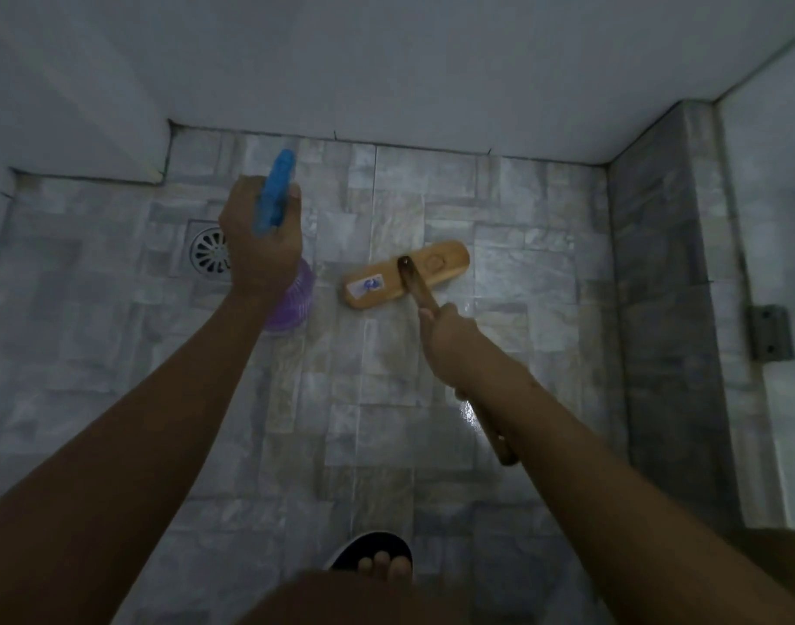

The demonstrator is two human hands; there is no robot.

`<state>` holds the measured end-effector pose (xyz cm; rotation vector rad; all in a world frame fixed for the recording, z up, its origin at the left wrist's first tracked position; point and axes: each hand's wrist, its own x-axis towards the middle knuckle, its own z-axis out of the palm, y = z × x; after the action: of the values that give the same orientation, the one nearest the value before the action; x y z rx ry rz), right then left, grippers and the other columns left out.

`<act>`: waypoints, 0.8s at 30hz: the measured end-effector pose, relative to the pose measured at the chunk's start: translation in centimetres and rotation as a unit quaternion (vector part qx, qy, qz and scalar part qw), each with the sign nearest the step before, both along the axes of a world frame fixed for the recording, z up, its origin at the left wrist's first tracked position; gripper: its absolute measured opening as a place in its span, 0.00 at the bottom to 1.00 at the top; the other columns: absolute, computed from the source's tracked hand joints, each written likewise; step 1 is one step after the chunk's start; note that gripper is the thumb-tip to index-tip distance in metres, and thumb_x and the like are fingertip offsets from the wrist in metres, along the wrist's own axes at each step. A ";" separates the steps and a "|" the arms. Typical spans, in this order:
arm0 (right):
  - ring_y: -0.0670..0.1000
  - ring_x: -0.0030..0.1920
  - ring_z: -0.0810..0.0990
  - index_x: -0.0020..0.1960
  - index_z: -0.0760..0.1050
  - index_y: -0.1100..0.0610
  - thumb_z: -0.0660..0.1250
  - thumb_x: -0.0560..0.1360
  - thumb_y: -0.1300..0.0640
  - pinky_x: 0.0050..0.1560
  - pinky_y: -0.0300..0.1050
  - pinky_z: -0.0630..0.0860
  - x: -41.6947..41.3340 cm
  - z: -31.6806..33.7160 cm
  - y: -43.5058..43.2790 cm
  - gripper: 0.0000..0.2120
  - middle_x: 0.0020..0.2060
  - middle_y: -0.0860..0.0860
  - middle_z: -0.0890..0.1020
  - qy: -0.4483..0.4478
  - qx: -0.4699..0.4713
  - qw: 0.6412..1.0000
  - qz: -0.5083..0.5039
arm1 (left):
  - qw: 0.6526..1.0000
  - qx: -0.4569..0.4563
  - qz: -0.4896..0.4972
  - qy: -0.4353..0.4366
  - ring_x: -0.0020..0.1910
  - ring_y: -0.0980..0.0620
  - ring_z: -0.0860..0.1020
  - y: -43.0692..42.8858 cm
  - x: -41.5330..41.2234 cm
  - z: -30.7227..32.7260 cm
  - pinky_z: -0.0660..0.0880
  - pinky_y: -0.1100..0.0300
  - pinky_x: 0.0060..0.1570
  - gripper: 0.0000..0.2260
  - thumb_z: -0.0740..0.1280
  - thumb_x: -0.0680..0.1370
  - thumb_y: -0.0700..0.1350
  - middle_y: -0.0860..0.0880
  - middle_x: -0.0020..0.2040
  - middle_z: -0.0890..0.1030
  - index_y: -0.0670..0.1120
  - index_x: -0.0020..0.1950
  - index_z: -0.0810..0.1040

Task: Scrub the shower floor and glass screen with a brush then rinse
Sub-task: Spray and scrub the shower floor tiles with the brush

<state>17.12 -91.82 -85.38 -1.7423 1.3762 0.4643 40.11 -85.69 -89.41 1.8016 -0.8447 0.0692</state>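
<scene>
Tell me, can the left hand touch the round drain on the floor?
Probably not yet. The left hand grips the spray bottle, so it is busy. Nothing covers the drain beside it, but the drain lies down in the floor, so a bend is likely needed.

One brush [436, 263], one spray bottle [276, 191], one drain [206, 253].

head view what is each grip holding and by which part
Left grip: spray bottle, by its blue trigger head. Right grip: brush, by its wooden handle.

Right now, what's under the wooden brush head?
Grey shower floor tiles surround the brush head; its wooden back covers the bristles and the patch of tile beneath, so neither can be seen.
</scene>
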 end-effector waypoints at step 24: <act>0.52 0.33 0.70 0.63 0.71 0.67 0.51 0.83 0.63 0.34 0.45 0.70 9.2 1.4 -12.2 0.15 0.48 0.62 0.77 -0.032 -0.051 0.998 0.030 | 1.000 0.016 -0.019 0.018 0.32 0.60 0.69 0.0 -0.3 0.7 0.65 0.65 0.34 0.07 0.67 0.80 0.43 0.42 0.36 0.72 0.46 0.44 0.72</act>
<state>26.30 -104.04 -83.93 -1.8695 1.3260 0.3715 39.82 -85.64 -88.71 1.8114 -0.8583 -0.0020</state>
